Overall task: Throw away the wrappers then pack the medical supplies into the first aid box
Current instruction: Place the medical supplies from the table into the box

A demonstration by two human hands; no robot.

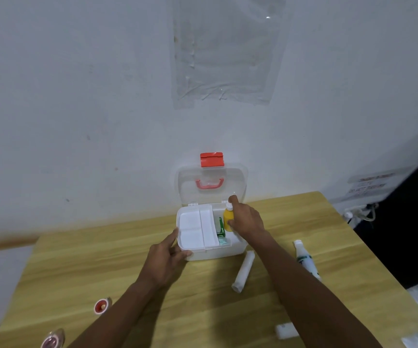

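The white first aid box [215,252] stands open near the far edge of the wooden table [102,267], its clear lid with a red latch upright against the wall. A white divided tray sits in its left half. My right hand [246,218] holds a yellow bottle [228,218] upright inside the box's right half, next to a green carton [220,226]. My left hand [166,259] grips the box's front left corner. A white gauze roll [243,271] and a white bottle with green print [306,259] lie on the table to the right of the box.
Two rolls of tape [101,305] lie at the table's front left. A small white packet [286,330] lies near the front edge on the right. The wall stands directly behind the box. A dark gap runs along the table's right side.
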